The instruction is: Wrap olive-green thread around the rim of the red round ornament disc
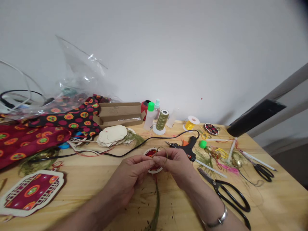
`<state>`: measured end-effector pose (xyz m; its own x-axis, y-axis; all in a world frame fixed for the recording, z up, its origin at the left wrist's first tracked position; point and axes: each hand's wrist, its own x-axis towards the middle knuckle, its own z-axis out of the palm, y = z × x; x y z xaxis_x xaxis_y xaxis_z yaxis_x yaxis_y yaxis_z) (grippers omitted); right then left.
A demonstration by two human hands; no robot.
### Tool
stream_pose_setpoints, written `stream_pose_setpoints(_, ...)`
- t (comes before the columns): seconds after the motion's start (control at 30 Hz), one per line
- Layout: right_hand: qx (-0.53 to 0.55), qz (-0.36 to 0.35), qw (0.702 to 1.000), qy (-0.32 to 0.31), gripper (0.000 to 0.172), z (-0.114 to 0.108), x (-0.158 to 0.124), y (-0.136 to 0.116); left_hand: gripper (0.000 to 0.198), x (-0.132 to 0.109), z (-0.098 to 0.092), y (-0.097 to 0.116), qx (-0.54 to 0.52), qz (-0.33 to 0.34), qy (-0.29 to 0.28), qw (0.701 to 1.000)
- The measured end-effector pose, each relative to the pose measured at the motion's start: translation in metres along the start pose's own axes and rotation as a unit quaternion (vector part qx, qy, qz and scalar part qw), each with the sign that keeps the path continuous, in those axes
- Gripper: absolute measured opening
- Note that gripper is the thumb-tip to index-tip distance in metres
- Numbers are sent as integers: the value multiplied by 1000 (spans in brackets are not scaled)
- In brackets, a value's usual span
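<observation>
My left hand [137, 168] and my right hand [175, 165] meet fingertip to fingertip above a small round ornament [149, 152] with a dark red middle and a white rim. Both are closed in a pinch. A thin olive cord [166, 150] curves up in a loop from the right fingers. What the left fingertips pinch looks like the same cord, though the fingers partly cover it. Below the ornament a green tassel [157, 205] hangs down along the wooden table. A metal bracelet [220, 218] circles my right wrist.
A black glue gun [190, 148] and black-handled scissors [226, 189] lie to the right. Behind stand an olive thread spool [162, 120], a green-capped bottle [150, 116] and an open cardboard box [120, 115]. Patterned fabric [36, 141] and a framed ornament [32, 192] are left.
</observation>
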<state>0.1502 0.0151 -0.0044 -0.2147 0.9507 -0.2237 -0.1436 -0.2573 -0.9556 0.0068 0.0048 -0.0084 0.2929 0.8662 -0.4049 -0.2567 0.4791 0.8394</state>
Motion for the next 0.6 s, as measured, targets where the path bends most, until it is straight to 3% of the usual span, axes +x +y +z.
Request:
stream_pose_setpoints(0.33,-30,11,999,40,18,0,-1,-4,12,1,0,-2,-16,-10,-32,999)
stream_pose_setpoints(0.6,-28,12,999,22,19,-1,-1,-3,15,3,-1,-2,11,-27,-10,1000)
